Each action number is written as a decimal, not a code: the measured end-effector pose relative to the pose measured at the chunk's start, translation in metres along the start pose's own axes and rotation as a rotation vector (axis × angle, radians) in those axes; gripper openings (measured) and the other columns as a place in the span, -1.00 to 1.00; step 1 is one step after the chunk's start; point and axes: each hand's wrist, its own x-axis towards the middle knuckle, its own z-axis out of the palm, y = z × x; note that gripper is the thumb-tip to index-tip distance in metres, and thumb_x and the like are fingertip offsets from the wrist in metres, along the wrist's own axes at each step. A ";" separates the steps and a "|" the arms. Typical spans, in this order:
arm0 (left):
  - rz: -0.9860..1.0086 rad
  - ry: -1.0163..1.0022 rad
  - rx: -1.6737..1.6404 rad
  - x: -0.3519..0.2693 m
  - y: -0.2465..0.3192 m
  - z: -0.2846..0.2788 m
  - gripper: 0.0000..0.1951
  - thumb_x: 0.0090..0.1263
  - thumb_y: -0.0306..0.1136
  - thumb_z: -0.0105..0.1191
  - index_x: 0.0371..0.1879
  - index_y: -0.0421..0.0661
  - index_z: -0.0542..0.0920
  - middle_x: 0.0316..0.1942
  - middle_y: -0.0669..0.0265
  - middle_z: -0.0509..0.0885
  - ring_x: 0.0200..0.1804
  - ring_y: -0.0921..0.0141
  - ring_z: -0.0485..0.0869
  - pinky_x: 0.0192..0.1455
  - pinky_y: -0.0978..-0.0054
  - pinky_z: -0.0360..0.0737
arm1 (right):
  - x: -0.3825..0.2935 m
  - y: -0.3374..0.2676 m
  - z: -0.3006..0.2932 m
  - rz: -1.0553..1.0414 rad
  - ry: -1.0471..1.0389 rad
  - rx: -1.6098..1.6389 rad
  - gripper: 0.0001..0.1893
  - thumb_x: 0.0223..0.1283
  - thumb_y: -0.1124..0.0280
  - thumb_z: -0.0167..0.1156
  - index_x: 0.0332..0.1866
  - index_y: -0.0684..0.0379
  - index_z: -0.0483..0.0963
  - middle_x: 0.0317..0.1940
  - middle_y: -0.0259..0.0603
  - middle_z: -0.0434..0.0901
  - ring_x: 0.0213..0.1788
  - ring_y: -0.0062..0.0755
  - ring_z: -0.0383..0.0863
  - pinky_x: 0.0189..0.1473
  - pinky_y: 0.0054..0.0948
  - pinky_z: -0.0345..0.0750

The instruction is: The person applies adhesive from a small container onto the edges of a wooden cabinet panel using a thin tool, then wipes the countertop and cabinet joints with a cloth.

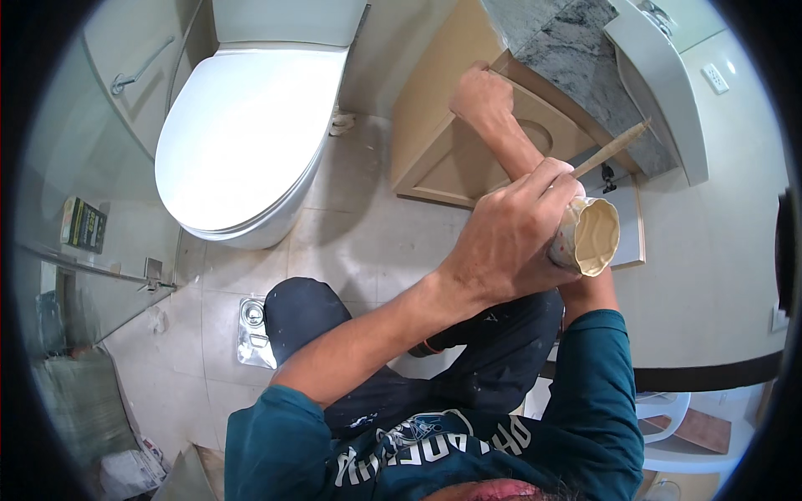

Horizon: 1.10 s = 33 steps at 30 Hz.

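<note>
My left hand is closed around a paint-smeared cup of smooth cream-coloured paste or paint, its mouth tilted to the right. A thin, stained wooden stick juts up and right from beside the same hand's fingers. Behind it, my right arm reaches up to a wooden vanity cabinet. At the cabinet's upper front corner, my right hand is curled and slightly blurred, near the top of a panelled door. Whether anything is in its fingers is hidden.
A white toilet stands to the left. Above the cabinet are a grey stone countertop and a white basin. One cabinet door hangs open. On the floor tiles, a shiny metal plate lies beside my left knee.
</note>
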 end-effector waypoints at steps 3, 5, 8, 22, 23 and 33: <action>0.009 0.011 0.020 0.000 -0.004 -0.003 -0.44 0.01 -0.21 0.46 -0.10 -0.28 0.52 -0.02 0.07 0.57 -0.09 0.05 0.73 -0.06 0.18 0.73 | 0.005 0.003 -0.005 -0.015 -0.072 0.022 -0.47 0.18 0.33 0.12 0.07 0.67 0.36 -0.30 0.32 0.71 -0.08 0.12 0.78 -0.05 -0.13 0.69; 0.016 0.015 0.012 0.002 -0.004 -0.001 -0.45 0.00 -0.22 0.46 -0.10 -0.28 0.52 -0.02 0.07 0.57 -0.09 0.06 0.73 -0.07 0.17 0.73 | 0.007 0.010 -0.001 -0.070 -0.157 0.031 -0.51 0.21 0.28 0.14 0.01 0.60 0.44 -0.31 0.27 0.71 -0.10 0.10 0.78 -0.05 -0.12 0.69; 0.005 0.015 0.001 0.004 -0.003 -0.003 -0.45 -0.01 -0.25 0.46 -0.10 -0.27 0.51 -0.02 0.06 0.57 -0.09 0.05 0.72 -0.07 0.17 0.73 | -0.010 0.021 0.009 -0.135 -0.146 0.218 -0.59 0.25 0.21 0.16 -0.09 0.45 0.54 -0.33 0.17 0.73 -0.18 0.07 0.78 -0.10 -0.13 0.67; 0.133 0.070 0.142 -0.034 -0.046 -0.011 -0.35 -0.13 -0.35 0.55 0.01 -0.24 0.56 0.02 0.02 0.62 0.04 0.05 0.66 0.14 0.19 0.61 | -0.223 0.164 0.018 -0.037 -0.196 0.877 -0.70 0.41 0.28 0.21 0.04 0.31 0.56 -0.02 -0.17 0.70 0.07 -0.52 0.60 0.16 -0.38 0.51; 0.036 -0.059 0.213 -0.023 -0.042 -0.011 -0.35 -0.13 -0.35 0.56 0.02 -0.23 0.58 0.01 0.03 0.64 0.04 0.08 0.67 0.16 0.20 0.61 | -0.235 0.180 0.022 0.090 -0.293 0.954 -0.70 0.43 0.24 0.19 0.00 0.29 0.58 -0.10 -0.22 0.71 0.00 -0.53 0.60 0.11 -0.40 0.52; -0.282 -0.163 0.434 -0.022 -0.022 0.005 -0.51 0.22 -0.29 0.49 0.09 -0.25 0.68 -0.08 0.23 0.76 -0.08 0.44 0.69 0.11 0.51 0.58 | -0.494 0.274 0.060 0.723 -0.313 0.999 -0.62 0.45 0.07 0.15 -0.29 0.22 0.60 -0.50 -0.30 0.67 -0.38 -0.55 0.62 -0.26 -0.42 0.52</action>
